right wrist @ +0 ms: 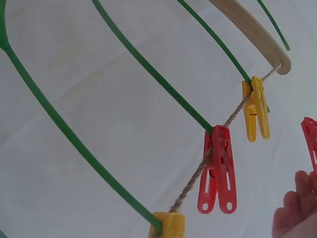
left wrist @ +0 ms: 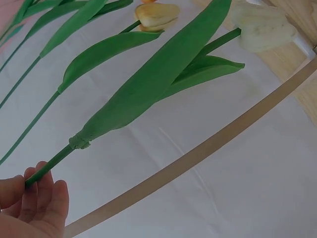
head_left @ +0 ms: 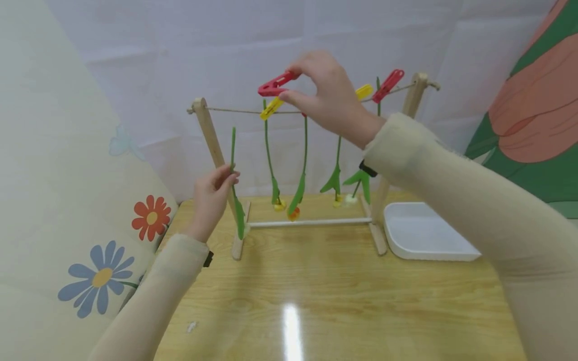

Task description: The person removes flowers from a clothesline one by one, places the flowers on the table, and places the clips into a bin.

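A pale cloth (head_left: 149,65) backs the scene, with a printed panel (head_left: 151,218) to the rack's left and the wood-grain worktop (head_left: 334,301) beneath it. Just beside the right foot of the rack (head_left: 209,133) sits your one container, a shallow white tray (head_left: 424,233); your right sleeve (head_left: 456,185) covers part of it, so you cannot tell what the hidden part holds.

By the rack's left post, your left hand (head_left: 212,200) has its grip pinched on the stem of a white tulip (left wrist: 262,29), flower end down. Your right hand (head_left: 325,90) pinches a red clothespin (head_left: 266,91) between thumb and fingers, apart from the rack's rope (head_left: 235,110). Along that rope, yellow clips (right wrist: 256,106) and red clips (right wrist: 223,168) hold four more tulips (head_left: 296,193) by their stems, also heads down.
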The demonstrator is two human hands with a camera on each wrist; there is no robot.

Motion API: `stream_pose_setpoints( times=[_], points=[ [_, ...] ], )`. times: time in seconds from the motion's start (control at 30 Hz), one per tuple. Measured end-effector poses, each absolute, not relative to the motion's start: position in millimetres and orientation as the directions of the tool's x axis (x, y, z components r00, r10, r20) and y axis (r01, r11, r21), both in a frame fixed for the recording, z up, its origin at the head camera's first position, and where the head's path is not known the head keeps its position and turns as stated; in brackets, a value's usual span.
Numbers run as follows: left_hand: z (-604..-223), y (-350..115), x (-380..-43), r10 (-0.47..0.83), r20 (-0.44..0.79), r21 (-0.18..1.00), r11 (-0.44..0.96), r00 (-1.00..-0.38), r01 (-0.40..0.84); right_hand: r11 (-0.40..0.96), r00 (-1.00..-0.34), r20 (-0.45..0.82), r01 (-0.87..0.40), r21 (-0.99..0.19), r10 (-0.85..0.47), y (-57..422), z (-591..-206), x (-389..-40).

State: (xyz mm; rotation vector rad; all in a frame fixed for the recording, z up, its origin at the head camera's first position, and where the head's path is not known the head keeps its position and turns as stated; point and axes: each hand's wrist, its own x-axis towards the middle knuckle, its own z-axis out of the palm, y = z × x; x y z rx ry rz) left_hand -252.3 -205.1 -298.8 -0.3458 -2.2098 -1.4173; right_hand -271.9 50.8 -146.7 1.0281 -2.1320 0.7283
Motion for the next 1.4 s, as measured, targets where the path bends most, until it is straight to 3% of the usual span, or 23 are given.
stream_pose_setpoints(
  times=[0.1,0.33,0.47,0.63,1.4],
  points=[
    [-303,-205,-250,-0.040,0.532,0.768,0.443,-0.845,0.463,0.506,-0.444,0.781,-0.840,-0.193,-0.439,58,-154,-270],
    [-313,-204,-245,-0.020,0.522,0.768,0.446,-0.853,0.460,0.475,-0.448,0.801,-0.847,-0.239,-0.396,73,-175,-265],
    [-319,-204,-241,-0.024,0.476,0.794,0.442,-0.879,0.418,0.446,-0.420,0.824,-0.864,-0.234,-0.381,82,-186,-263],
    [-326,-204,-238,-0.030,0.496,0.784,0.446,-0.868,0.432,0.444,-0.395,0.841,-0.870,-0.213,-0.371,90,-199,-262],
    [-355,-194,-233,0.091,0.646,0.619,0.518,-0.758,0.590,0.451,-0.502,0.809,-0.825,-0.341,-0.307,123,-244,-247]
  ],
)
